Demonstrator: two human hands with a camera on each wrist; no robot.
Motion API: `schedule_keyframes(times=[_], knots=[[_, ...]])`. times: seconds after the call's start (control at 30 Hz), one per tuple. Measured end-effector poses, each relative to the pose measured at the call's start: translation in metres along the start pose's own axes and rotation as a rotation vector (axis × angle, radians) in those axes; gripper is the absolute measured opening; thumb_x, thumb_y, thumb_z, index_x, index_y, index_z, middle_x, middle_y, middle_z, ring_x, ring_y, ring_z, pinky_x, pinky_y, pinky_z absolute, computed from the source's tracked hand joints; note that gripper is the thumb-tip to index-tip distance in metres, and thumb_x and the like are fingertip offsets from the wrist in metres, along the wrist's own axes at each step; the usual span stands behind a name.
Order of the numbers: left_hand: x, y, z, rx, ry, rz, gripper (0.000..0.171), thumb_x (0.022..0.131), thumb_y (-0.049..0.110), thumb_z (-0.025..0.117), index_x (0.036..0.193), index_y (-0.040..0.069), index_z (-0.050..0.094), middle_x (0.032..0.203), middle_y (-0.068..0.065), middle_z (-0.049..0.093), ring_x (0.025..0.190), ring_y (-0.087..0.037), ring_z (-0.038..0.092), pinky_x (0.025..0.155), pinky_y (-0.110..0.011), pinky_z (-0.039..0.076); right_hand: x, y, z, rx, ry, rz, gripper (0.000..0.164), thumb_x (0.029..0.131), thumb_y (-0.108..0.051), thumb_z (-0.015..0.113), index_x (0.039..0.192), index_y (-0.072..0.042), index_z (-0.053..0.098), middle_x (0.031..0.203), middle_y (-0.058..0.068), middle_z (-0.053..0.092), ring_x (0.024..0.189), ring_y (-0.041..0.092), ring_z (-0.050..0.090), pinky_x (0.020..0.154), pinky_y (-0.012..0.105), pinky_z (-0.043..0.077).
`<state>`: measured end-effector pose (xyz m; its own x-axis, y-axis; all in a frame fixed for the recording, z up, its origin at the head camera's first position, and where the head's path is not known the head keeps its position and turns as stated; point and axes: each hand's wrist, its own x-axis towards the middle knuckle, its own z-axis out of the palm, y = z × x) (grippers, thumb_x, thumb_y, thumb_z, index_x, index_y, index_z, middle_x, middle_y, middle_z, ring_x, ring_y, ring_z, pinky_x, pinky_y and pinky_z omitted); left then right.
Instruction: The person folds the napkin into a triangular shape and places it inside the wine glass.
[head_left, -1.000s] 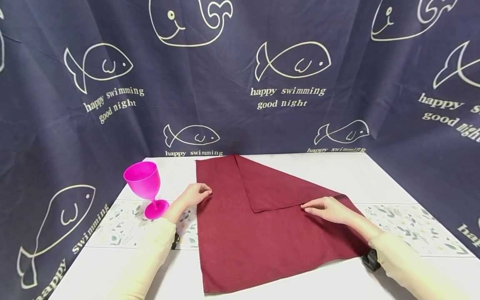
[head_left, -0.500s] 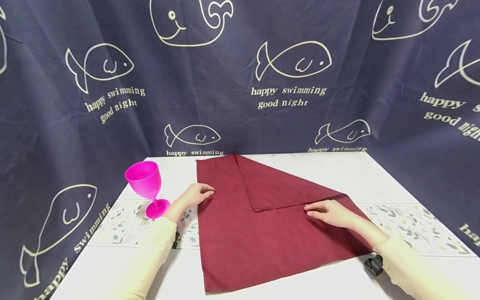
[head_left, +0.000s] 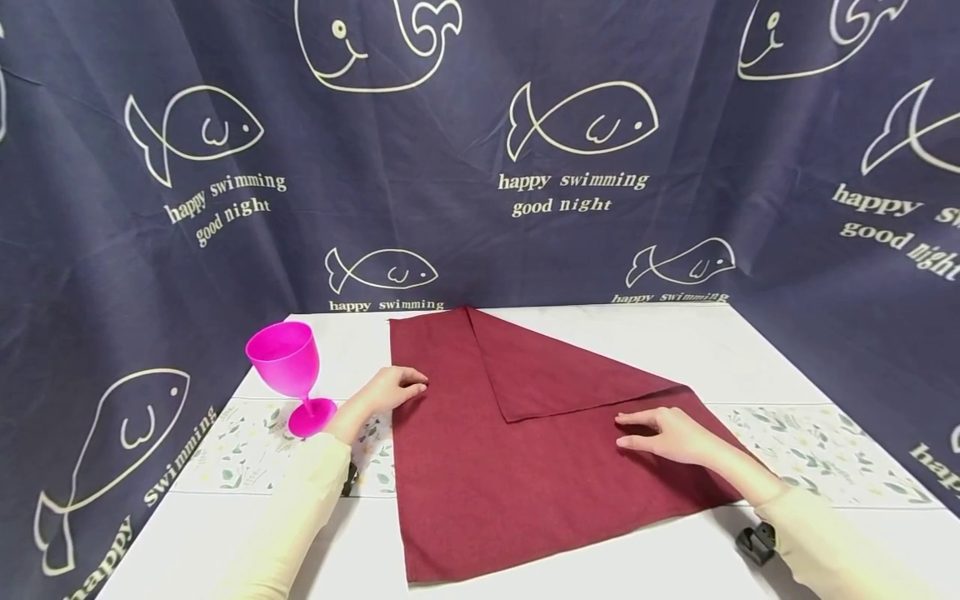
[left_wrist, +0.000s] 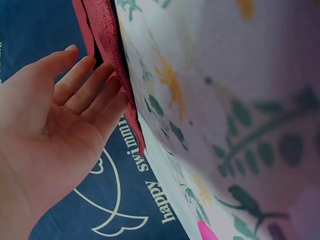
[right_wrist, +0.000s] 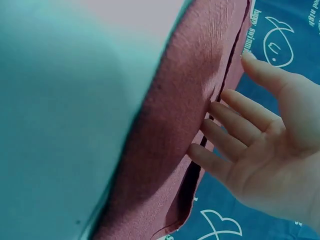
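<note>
A dark red cloth (head_left: 487,492) lies spread on the table, its far right corner folded over so that a flap (head_left: 555,367) points back toward the middle. My left hand (head_left: 390,388) is at the cloth's left edge, fingers relaxed, fingertips right at the fabric. In the left wrist view the palm of this left hand (left_wrist: 75,105) shows with nothing in it. Just in front of the flap's edge, my right hand (head_left: 671,435) hovers low over the cloth with loosely bent fingers. The right wrist view shows the right hand (right_wrist: 255,140) with an uncovered palm, fingertips near the cloth (right_wrist: 185,90).
A bright pink goblet (head_left: 287,358) stands left of the cloth, beside my left forearm. The white table (head_left: 757,367) carries a leaf-patterned strip (head_left: 817,450) across it. A navy curtain (head_left: 465,217) with fish drawings hangs behind and at both sides.
My right hand has let go of the flap's edge and drawn back toward me and slightly right. The left hand stays about where it was.
</note>
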<state>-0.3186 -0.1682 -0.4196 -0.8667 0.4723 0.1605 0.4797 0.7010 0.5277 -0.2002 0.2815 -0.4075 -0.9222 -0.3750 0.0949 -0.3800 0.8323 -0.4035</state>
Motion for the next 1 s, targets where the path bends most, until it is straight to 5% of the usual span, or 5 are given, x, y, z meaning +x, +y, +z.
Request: schedule_keyframes(times=[0.27,0.73,1.0], knots=[[0.000,0.003,-0.003,0.014,0.029,-0.047,0.015,0.089,0.015,0.061,0.094,0.003,0.071,0.086,-0.006,0.070,0.080,-0.016,0.058,0.080,-0.034,0.048,0.010,0.008,-0.002,0.003,-0.008,0.007,0.046,0.084,-0.041,0.067,0.115,-0.008,0.068,0.109,0.008,0.070,0.088,0.011,0.062,0.074,0.027,0.048],[0.000,0.002,-0.002,0.080,0.108,-0.103,0.015,0.088,0.015,0.063,0.084,0.004,0.072,0.072,-0.003,0.066,0.073,-0.016,0.057,0.076,-0.033,0.048,0.038,0.027,-0.005,-0.004,-0.038,-0.042,0.048,0.082,-0.034,0.070,0.120,-0.005,0.064,0.116,0.013,0.066,0.101,0.020,0.061,0.081,0.030,0.049],[-0.001,0.004,-0.002,0.052,0.104,-0.075,0.014,0.087,0.016,0.063,0.086,0.005,0.072,0.073,-0.003,0.068,0.072,-0.014,0.058,0.074,-0.031,0.048,0.037,0.020,-0.003,0.001,-0.014,-0.031,0.045,0.082,-0.027,0.070,0.118,-0.001,0.064,0.084,0.006,0.071,0.069,0.008,0.057,0.072,0.028,0.045]])
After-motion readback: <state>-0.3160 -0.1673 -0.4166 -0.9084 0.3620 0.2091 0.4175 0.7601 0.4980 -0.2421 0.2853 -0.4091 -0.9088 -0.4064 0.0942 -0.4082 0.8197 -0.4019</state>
